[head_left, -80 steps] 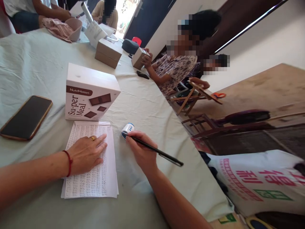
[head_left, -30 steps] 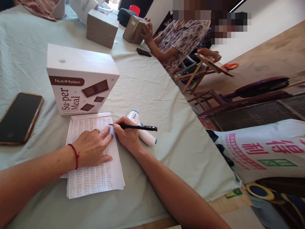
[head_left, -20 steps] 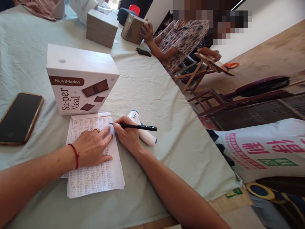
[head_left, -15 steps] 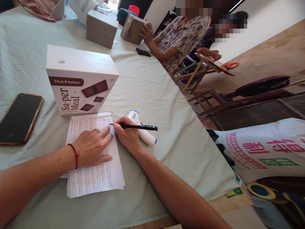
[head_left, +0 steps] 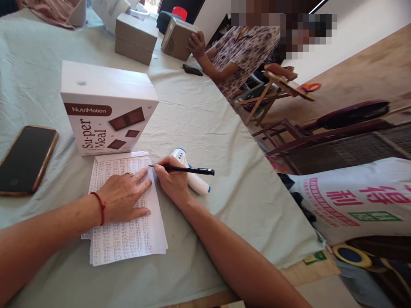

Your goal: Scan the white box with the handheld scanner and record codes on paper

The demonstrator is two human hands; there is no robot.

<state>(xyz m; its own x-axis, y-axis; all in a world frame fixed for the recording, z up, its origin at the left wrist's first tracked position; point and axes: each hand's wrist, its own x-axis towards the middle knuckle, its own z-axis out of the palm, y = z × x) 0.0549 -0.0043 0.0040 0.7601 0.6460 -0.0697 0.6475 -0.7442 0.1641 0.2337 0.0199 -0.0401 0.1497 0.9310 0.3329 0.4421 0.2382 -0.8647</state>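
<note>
My left hand lies flat, fingers spread, over sheets of paper covered in columns of small handwriting. A red cord bracelet circles its wrist. In my right hand is a black pen, its tip at the top right of the sheet, close to the left index finger. Partly behind that hand lies a white and blue handheld thermometer. Just beyond the paper's top edge stands a white NutriMotion box.
A phone lies on the cloth-covered table at left. Farther back are a brown carton and a seated person with a hand on another carton. A printed white sack stands beyond the right edge.
The pen's tip has shifted very slightly right, along with my right hand. My left hand stays on the paper.
</note>
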